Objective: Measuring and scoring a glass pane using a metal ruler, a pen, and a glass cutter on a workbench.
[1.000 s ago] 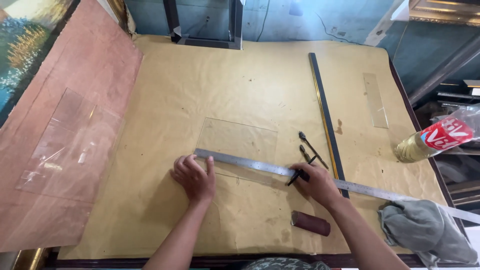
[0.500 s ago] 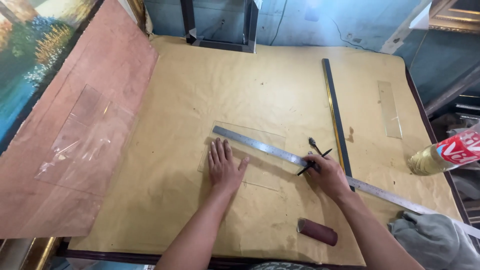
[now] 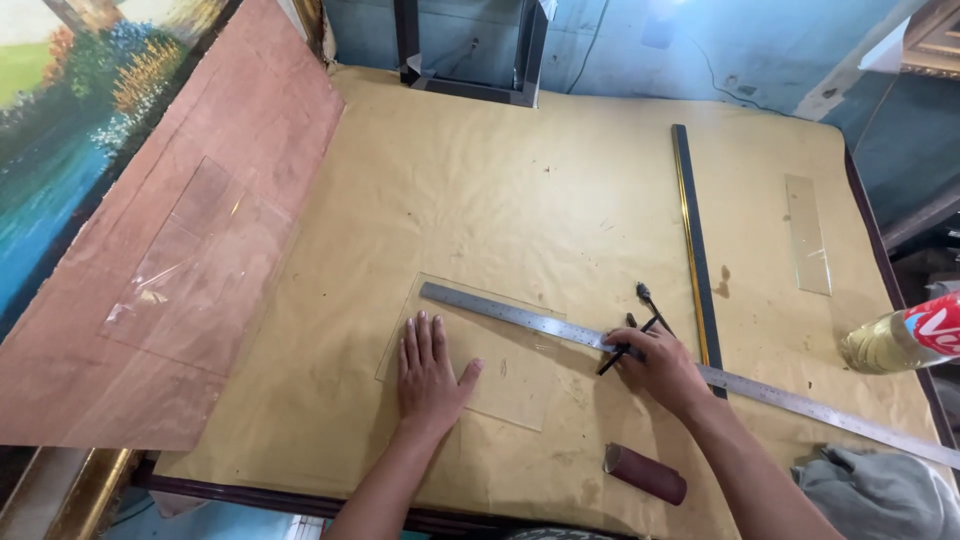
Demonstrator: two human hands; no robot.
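Observation:
A clear glass pane (image 3: 500,378) lies flat on the brown paper covering the table (image 3: 520,200). My left hand (image 3: 430,375) rests palm down on the pane's left part, fingers spread. A long steel ruler (image 3: 520,317) runs diagonally across the pane's far edge toward the lower right. My right hand (image 3: 665,368) presses on the ruler's middle and holds a thin black tool (image 3: 625,355) against it. Another black tool (image 3: 652,305) lies just beyond the hand.
A dark frame strip (image 3: 690,240) lies lengthwise right of the ruler. A narrow glass strip (image 3: 808,235) sits at far right, a bottle (image 3: 900,340) and grey cloth (image 3: 880,490) at the right edge, a maroon cylinder (image 3: 645,473) near the front. A larger glass sheet (image 3: 200,270) rests on pink board at left.
My left hand came off the ruler's left end and now lies flat on the glass pane below it. The ruler sits farther up the pane. The view shifted closer.

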